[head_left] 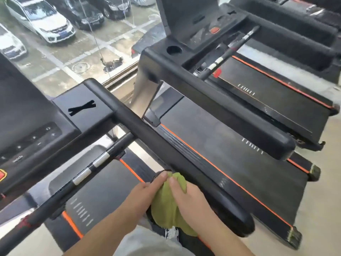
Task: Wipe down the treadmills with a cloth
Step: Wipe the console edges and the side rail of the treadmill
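Observation:
A green cloth [167, 209] hangs bunched between both my hands, just left of the black right handrail [166, 143] of the nearest treadmill. My left hand [145, 193] pinches the cloth's upper left part with fingers curled on it. My right hand [191, 202] grips the cloth from the right, fingertips at its top, close against the handrail's inner side. The cloth's lower end drapes down over my dark shoe. The treadmill's console [31, 133] lies at the left, with a thin crossbar [88, 169] running below it.
A second treadmill [221, 111] stands to the right, its belt [239, 154] edged in orange, and a third one [276, 85] beyond it. A window ahead looks down on parked cars [42, 21]. Pale floor [321, 209] shows at the right.

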Action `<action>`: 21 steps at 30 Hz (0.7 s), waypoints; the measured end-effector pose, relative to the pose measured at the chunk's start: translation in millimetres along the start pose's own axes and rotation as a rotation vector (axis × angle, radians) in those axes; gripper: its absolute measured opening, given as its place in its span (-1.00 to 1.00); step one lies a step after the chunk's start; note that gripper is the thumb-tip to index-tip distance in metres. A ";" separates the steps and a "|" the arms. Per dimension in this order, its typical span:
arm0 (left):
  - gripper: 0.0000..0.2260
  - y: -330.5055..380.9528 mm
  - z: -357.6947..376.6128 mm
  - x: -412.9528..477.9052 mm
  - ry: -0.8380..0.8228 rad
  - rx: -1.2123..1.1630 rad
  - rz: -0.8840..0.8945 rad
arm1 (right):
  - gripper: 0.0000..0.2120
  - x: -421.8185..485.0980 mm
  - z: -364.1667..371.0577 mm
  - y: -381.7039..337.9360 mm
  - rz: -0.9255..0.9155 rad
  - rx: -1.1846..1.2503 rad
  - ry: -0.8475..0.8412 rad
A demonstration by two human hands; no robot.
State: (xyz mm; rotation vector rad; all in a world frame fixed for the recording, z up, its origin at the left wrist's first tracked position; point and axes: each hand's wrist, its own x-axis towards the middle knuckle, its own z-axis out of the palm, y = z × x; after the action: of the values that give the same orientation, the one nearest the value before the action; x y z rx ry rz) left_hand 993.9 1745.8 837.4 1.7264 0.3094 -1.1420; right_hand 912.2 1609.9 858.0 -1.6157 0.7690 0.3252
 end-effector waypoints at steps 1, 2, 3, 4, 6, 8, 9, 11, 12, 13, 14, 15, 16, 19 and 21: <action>-0.35 0.5 7.7 -3.4 -0.006 -0.007 0.066 | -0.62 -8.2 -4.9 5.4 -0.001 0.039 0.019; -0.42 1.2 15.1 -7.3 -0.001 -0.017 0.152 | -0.66 -16.4 -9.3 10.5 -0.001 0.073 0.045; -0.48 2.0 21.3 -9.9 0.001 -0.031 0.237 | -0.69 -23.7 -13.0 14.8 -0.006 0.096 0.066; -0.54 3.3 26.6 -13.7 -0.017 -0.049 0.302 | -0.72 -29.9 -15.1 19.0 0.002 0.111 0.089; -0.63 2.8 35.0 -17.3 -0.105 -0.046 0.357 | -0.75 -40.7 -15.7 28.5 0.048 0.159 0.139; -0.62 0.8 42.1 -20.4 -0.196 0.008 0.360 | -0.74 -52.7 -14.0 36.6 0.090 0.213 0.194; -0.60 -0.9 45.9 -22.7 -0.214 0.049 0.357 | -0.73 -60.2 -13.4 39.8 0.097 0.235 0.225; -0.62 -4.8 55.9 -30.5 -0.239 0.116 0.373 | -0.69 -73.8 -13.3 52.6 0.133 0.298 0.270; -0.69 -6.9 62.2 -34.6 -0.255 0.149 0.387 | -0.63 -81.2 -13.4 60.7 0.170 0.330 0.284; -0.78 -9.0 69.1 -38.2 -0.272 0.183 0.400 | -0.56 -88.4 -14.4 68.8 0.206 0.359 0.297; -0.88 -10.9 76.5 -42.8 -0.288 0.222 0.408 | -0.46 -94.5 -16.4 77.6 0.251 0.395 0.318; -0.93 -12.0 84.2 -48.4 -0.301 0.271 0.416 | -0.41 -100.1 -19.7 85.7 0.275 0.438 0.341; -0.89 -11.8 92.0 -54.9 -0.306 0.324 0.431 | -0.44 -106.5 -24.8 90.6 0.292 0.488 0.366; -0.76 -9.5 117.6 -72.5 -0.372 0.441 0.509 | -0.55 -121.1 -49.9 101.3 0.286 0.601 0.436; -0.71 -4.3 137.0 -78.7 -0.393 0.476 0.619 | -0.60 -126.2 -66.7 108.8 0.214 0.546 0.553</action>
State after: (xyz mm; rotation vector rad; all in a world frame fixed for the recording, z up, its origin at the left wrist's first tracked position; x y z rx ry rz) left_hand 875.2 1656.1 890.8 1.7538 -0.7457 -1.0939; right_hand 735.2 1580.8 865.0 -1.1030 1.3257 -0.1897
